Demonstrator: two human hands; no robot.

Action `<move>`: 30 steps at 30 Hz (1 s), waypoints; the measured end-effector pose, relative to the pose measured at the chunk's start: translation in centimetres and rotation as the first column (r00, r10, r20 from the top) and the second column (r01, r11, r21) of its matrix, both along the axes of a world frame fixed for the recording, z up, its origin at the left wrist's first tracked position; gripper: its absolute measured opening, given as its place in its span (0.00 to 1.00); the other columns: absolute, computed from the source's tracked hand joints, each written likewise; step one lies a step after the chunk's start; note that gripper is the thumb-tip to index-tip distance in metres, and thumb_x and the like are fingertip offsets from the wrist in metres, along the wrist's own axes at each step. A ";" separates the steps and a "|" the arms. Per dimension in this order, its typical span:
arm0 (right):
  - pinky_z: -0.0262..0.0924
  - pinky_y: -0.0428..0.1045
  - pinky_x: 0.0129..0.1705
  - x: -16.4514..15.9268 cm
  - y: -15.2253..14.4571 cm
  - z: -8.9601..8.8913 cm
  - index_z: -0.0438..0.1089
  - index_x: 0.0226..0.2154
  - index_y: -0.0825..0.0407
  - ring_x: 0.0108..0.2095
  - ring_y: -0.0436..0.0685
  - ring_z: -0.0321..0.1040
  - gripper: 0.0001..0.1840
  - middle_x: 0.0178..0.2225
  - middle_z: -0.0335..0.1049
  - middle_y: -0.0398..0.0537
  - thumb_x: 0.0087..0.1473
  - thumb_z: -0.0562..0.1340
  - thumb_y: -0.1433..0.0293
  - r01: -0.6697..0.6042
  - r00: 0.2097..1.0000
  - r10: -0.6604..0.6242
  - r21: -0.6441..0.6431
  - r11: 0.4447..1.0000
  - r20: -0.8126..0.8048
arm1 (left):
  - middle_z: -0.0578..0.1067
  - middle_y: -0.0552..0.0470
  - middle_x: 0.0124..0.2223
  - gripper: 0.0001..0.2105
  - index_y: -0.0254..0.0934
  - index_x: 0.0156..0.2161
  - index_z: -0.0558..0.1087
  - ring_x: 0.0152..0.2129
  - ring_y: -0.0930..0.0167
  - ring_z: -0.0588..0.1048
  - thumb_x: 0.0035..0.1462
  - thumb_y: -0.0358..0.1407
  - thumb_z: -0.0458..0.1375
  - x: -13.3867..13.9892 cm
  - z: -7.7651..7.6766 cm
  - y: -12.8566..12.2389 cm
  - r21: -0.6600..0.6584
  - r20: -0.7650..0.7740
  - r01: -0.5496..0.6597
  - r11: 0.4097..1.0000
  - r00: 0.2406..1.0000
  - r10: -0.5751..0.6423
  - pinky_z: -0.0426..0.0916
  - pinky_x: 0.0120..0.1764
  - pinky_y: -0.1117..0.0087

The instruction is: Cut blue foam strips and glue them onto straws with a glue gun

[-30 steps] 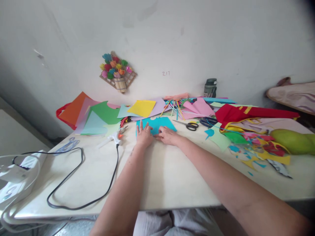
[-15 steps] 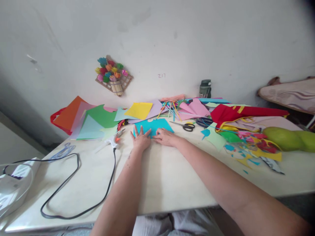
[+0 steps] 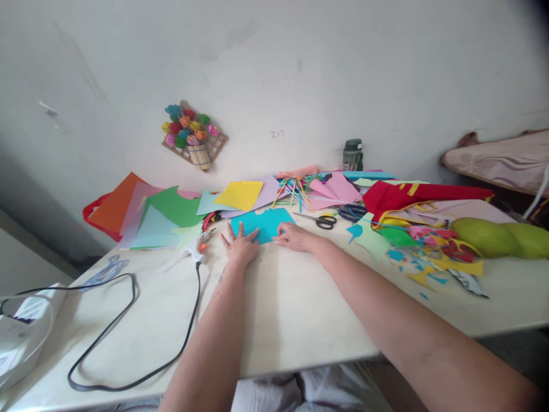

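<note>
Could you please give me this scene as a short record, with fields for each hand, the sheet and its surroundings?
Left hand: spread, on the left side of the blue sheet
Right hand: curled, at the sheet's near right edge
Blue sheet: lying on the table
Left of sheet: white glue gun
Right of sheet: black-handled scissors
Behind sheet: yellow paper
On wall: colourful flower ornament

The left hand (image 3: 242, 249) lies spread over blue paper (image 3: 266, 222); the right hand (image 3: 295, 237) touches it, near scissors (image 3: 318, 219).
</note>
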State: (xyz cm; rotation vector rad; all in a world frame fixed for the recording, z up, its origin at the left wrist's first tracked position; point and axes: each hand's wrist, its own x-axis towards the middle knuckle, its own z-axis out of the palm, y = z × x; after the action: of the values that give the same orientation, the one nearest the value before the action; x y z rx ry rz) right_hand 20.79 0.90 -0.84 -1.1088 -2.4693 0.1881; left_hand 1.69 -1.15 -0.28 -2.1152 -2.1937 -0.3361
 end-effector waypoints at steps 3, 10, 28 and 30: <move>0.54 0.45 0.36 0.9 0.1 0.2 0.68 0.31 0.55 0.34 0.52 0.61 0.13 0.33 0.65 0.50 0.50 0.55 0.63 0.062 0.993 -0.071 -0.100 0.993 -0.091 | 0.48 0.60 0.61 0.20 0.57 0.50 0.62 0.56 0.58 0.27 0.49 0.45 0.46 -0.4 -0.2 0.2 0.003 0.021 -0.009 1.000 1.000 0.009 0.24 0.51 0.46; 0.54 0.43 0.28 2.6 0.2 0.9 0.64 0.35 0.55 0.28 0.49 0.64 0.15 0.29 0.69 0.47 0.47 0.57 0.62 0.078 0.986 -0.111 -0.253 0.964 -0.122 | 0.48 0.60 0.61 0.20 0.56 0.50 0.62 0.56 0.58 0.28 0.49 0.47 0.46 -0.7 -0.4 0.4 -0.007 0.044 -0.018 1.000 0.999 0.019 0.25 0.50 0.45; 0.54 0.46 0.40 1.0 1.4 0.7 0.74 0.28 0.53 0.37 0.53 0.62 0.11 0.33 0.69 0.48 0.48 0.56 0.69 0.090 0.991 -0.084 0.055 0.994 -0.103 | 0.53 0.56 0.59 0.16 0.42 0.30 0.70 0.57 0.58 0.38 0.46 0.51 0.50 -2.9 0.2 -0.1 -0.010 0.140 0.138 0.990 0.981 -0.135 0.37 0.53 0.51; 0.55 0.45 0.38 -1.0 1.4 1.0 0.74 0.30 0.52 0.35 0.52 0.63 0.10 0.32 0.69 0.48 0.48 0.57 0.70 0.083 0.992 -0.080 0.033 0.996 -0.096 | 0.53 0.55 0.59 0.16 0.41 0.30 0.70 0.57 0.58 0.39 0.46 0.51 0.50 -2.8 0.2 0.0 -0.006 0.147 0.134 0.991 0.980 -0.132 0.37 0.53 0.51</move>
State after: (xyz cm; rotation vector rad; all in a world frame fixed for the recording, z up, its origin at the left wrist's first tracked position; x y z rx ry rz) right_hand 19.79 2.30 0.15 -1.1561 -2.3307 0.1661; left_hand -1.15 -1.14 -0.09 -2.3218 -2.1398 -0.4994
